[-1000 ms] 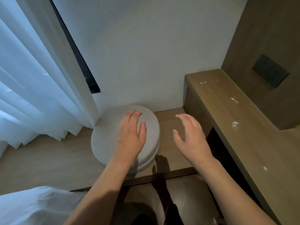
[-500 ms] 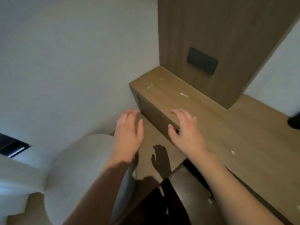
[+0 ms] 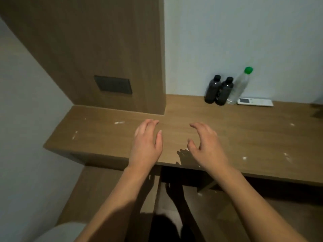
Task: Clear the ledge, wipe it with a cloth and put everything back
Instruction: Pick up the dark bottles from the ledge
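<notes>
A long wooden ledge [image 3: 253,137] runs across the view, dotted with white specks. At its back right, against the wall, stand two dark bottles [image 3: 211,89] [image 3: 225,91] and a clear bottle with a green cap [image 3: 239,86]. A white remote [image 3: 255,102] lies flat beside them. My left hand [image 3: 147,144] and my right hand [image 3: 204,145] hover over the ledge's front middle, fingers loosely spread, holding nothing. No cloth is in view.
A wooden panel [image 3: 104,49] with a dark socket plate [image 3: 113,84] rises behind the ledge's left part. A round grey stool [image 3: 57,233] shows at the bottom left. Dark space lies under the ledge.
The view has swung right, from the stool and curtain to the ledge. The bottles and remote have come into sight. Both hands stay empty and now hover over the ledge.
</notes>
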Demonstrator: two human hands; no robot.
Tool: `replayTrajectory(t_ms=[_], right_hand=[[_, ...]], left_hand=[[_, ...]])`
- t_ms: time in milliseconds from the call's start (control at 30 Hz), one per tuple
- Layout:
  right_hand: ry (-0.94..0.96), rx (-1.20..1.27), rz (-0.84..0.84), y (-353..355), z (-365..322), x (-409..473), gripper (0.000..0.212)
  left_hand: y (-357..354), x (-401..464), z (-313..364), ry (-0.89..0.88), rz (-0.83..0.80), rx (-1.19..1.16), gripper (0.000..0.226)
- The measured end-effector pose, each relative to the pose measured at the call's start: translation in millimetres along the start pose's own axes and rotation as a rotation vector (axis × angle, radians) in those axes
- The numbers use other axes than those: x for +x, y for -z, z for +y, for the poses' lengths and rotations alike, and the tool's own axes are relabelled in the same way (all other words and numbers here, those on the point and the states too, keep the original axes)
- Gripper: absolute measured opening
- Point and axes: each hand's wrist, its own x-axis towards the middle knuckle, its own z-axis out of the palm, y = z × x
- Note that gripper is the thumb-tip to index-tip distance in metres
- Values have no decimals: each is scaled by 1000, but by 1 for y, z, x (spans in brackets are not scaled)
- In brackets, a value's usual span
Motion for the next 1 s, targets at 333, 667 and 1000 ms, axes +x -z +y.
replayTrajectory(t_ms=[333,667,1000], right_hand=[[-171,3,146,36,58,-6,51],[-180,65,194,58,122,108,49],[-283,-25,104,71,189,278,51]], left_hand=[[-52,42,35,-150,-121,-86,38],[-94,131,42,-102,-142,-55,34],[-117,216,46,-62,-181,-47,33]])
